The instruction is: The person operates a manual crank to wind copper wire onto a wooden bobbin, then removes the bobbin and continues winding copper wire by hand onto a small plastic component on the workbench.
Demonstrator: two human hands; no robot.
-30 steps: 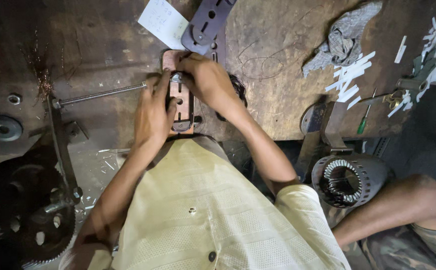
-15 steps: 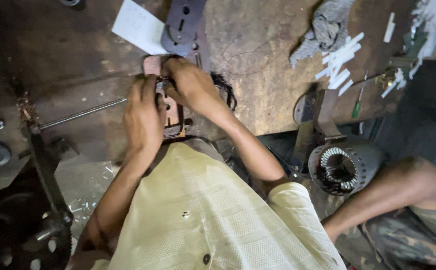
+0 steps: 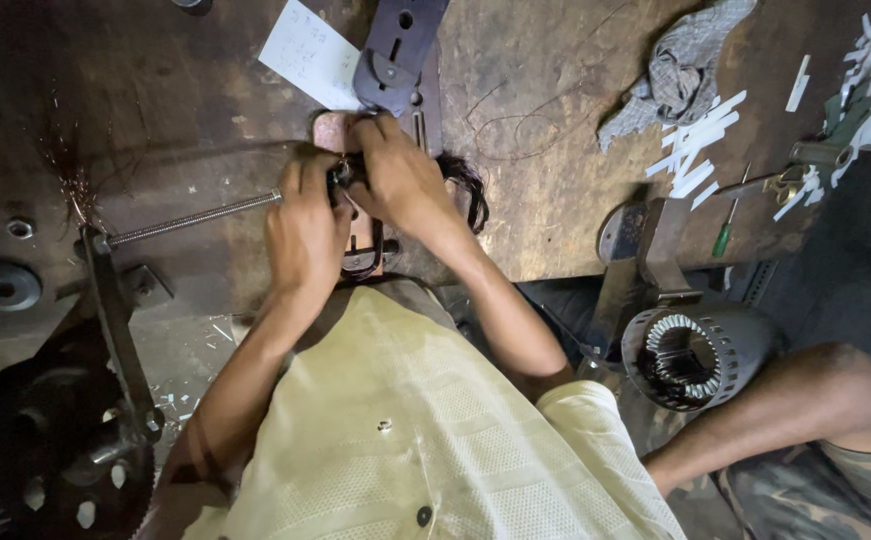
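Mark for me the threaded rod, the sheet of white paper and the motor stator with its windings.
threaded rod (image 3: 195, 218): head view, middle of the shaft, left of the hands.
white paper (image 3: 307, 52): head view, centre of the sheet.
motor stator (image 3: 683, 352): head view, its ring of slots around the bore.

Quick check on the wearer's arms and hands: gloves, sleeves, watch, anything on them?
Both hands are bare: no gloves on the left hand or the right hand, and no watch, ring or band is visible. The forearms are uncovered too. The only clothing is a pale yellow textured short-sleeved shirt with small dark buttons; its right sleeve ends around the elbow.
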